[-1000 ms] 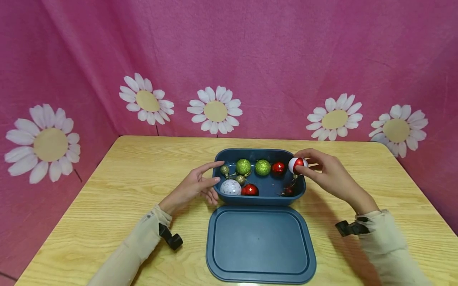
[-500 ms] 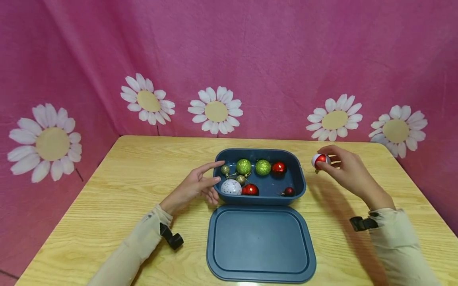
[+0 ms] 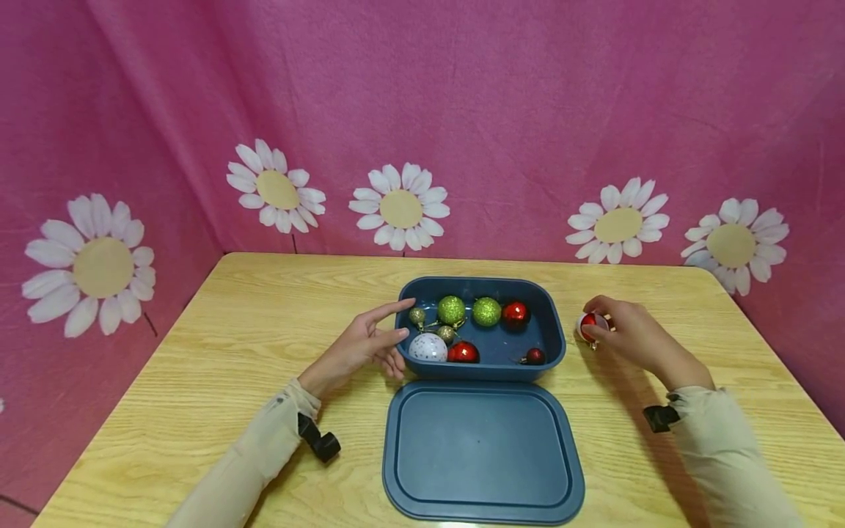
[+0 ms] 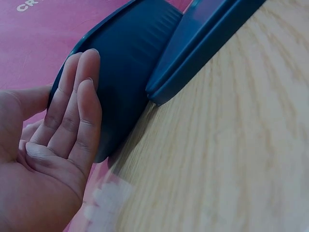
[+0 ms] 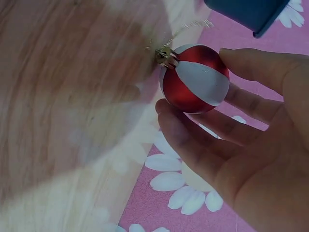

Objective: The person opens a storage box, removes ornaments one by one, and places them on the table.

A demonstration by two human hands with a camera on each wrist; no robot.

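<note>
My right hand point(image 3: 630, 334) pinches a red-and-white striped Christmas bauble point(image 3: 589, 328) between thumb and fingertips, low over the table to the right of a dark blue box point(image 3: 488, 372). In the right wrist view the bauble point(image 5: 195, 79) shows its gold cap and a loose string. At the box's left end, my left hand point(image 3: 370, 341) has its fingers mostly straight, index finger and thumb at the rim. The left wrist view shows several fingers point(image 4: 72, 106) along the outer wall point(image 4: 120, 77). Inside the box lie green glitter baubles point(image 3: 486, 312), red ones point(image 3: 516, 315), small gold ones and a speckled white one point(image 3: 428, 347).
A flat dark blue lid point(image 3: 484, 451) lies on the wooden table point(image 3: 297, 308) in front of the box. A small dark red bauble point(image 3: 535, 356) lies at the box's right end. A pink cloth with daisies point(image 3: 502, 132) hangs behind and at the sides.
My right hand has carried the striped bauble out of the box's right end, to the right and then down towards the table. The left hand has stayed at the box.
</note>
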